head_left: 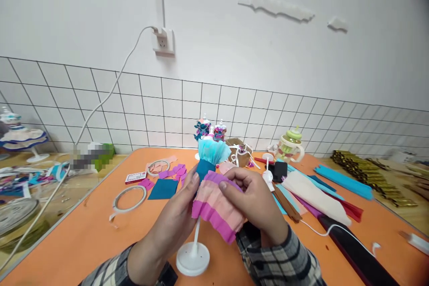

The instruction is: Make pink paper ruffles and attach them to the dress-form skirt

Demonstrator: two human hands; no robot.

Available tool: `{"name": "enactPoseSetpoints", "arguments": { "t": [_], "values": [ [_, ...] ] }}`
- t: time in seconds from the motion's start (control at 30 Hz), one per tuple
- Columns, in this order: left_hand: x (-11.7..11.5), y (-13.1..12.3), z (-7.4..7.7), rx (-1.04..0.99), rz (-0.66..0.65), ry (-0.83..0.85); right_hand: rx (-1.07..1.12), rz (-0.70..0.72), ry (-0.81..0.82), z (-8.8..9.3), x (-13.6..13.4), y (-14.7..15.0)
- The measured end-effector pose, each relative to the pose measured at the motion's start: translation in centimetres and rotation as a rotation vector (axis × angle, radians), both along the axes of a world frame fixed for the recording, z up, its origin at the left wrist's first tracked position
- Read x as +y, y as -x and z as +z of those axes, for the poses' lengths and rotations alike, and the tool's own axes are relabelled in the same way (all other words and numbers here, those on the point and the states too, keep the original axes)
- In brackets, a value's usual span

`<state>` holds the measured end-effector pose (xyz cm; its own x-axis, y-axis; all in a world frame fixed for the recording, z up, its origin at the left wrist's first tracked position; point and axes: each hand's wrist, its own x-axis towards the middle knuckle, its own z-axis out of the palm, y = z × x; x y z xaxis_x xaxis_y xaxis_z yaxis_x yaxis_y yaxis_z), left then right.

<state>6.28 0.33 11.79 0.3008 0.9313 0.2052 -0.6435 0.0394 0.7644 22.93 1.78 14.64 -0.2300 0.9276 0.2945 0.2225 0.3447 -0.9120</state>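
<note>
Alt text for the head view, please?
The left hand holds a blue ruffled paper form on a white round-based stand; the right hand holds pink and purple striped crinkled paper over it. White tape rolls lie on the orange table.

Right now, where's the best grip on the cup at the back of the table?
Probably the handle, coming from the right. The cup stands upright and the handle loops out on that side, leaving an opening for fingers. The right hand is the nearer one, but it holds the striped paper, so I'd free it first.
</note>
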Motion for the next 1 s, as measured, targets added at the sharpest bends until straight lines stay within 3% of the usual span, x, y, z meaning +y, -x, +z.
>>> {"name": "enactPoseSetpoints", "arguments": {
  "t": [0.13,0.37,0.5,0.67,0.87,1.0],
  "values": [
    [0.0,0.1,-0.4,0.073,-0.047,0.012,-0.107,-0.043,0.007,-0.2,0.3,-0.2],
    [-0.1,0.1,-0.5,0.240,0.100,0.107,-0.151,-0.050,0.011,-0.5,0.5,-0.3],
    [0.2,0.5,-1.1,0.368,0.173,0.075,-0.156,-0.032,0.002,-0.4,0.4,-0.4],
    [0.4,1.5,-1.4,0.484,0.256,0.050,-0.142,0.117,-0.010,-0.1,0.4,-1.3],
    [0.0,1.8,0.2,0.607,0.239,-0.016,-0.031,0.346,0.030,-0.1,0.4,-2.0],
    [-0.4,1.2,0.9,0.747,0.325,-0.114,0.159,0.427,0.191,-0.2,0.1,-1.2]
  ]
}}
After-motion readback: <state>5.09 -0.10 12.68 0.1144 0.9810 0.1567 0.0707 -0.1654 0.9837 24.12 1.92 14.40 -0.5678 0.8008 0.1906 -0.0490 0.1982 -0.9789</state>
